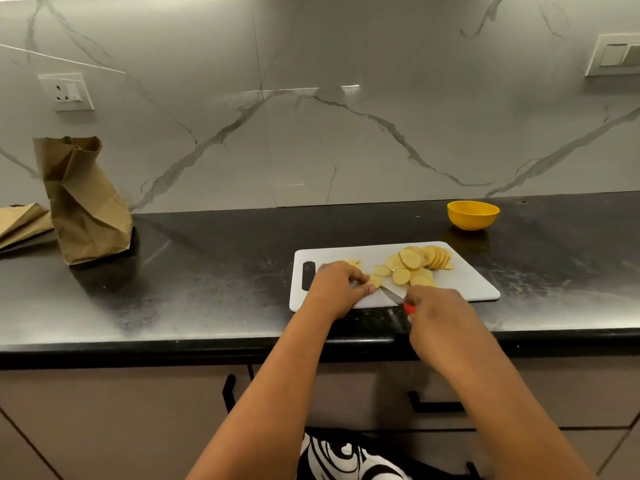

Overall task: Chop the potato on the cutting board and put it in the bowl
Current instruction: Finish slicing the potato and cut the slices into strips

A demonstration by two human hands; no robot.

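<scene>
A glossy black stone countertop (207, 289) is showing scuffed, dusty patches. The matt white plastic cutting board (464, 285) is looking smooth, the far yellow plastic bowl (473, 216) shiny, the left brown paper bag (86, 209) creased.

Both bare forearms reach forward side by side. The left hand (337, 289) lies knuckles up, fingers curled, thumb and fingertips pinching — the right hand (438, 311) is closed in a grip, wrist angled inward.
</scene>
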